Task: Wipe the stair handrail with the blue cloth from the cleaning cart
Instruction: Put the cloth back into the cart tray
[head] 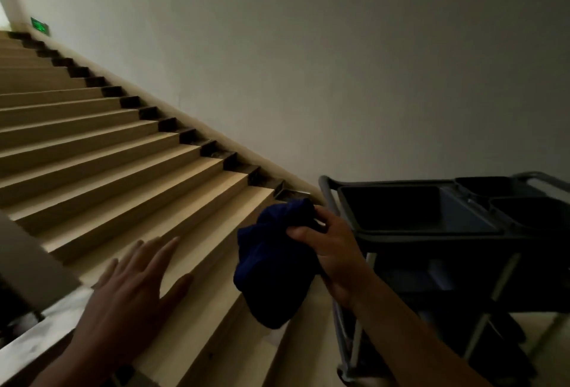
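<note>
Cloth point(274, 266) status: bunched and held in the right hand point(331, 251) at lower centre of the frame, thumb and fingers clamped on its upper fold. The remainder hangs below the hand as a soft, dark blue, crumpled mass, clear of the steps. The cart point(431, 232) stands just right of this hand, at lower right; it is a dark frame with grey plastic bins on top and thin metal legs.

Left hand point(135, 291): empty, fingers extended and spread, palm down, at lower left. It appears to hover above the steps; contact cannot be confirmed.

Handrail point(34, 266): a broad, flat-topped grey band at the far left edge of the frame seems to be the rail or its capping, though dim light leaves this uncertain. Its long axis rises toward the upper left, parallel to the stairs point(108, 146). It lies left of both hands, with the left hand nearer and the cloth well apart from it, on the far side of that hand.

Judgement: the cloth is collected; wiping has not begun. The next move requires carrying the cloth leftward to the rail, then stroking along its axis. Steps are tan, hard and square-edged; the wall point(339, 62) is plain and matte.
</note>
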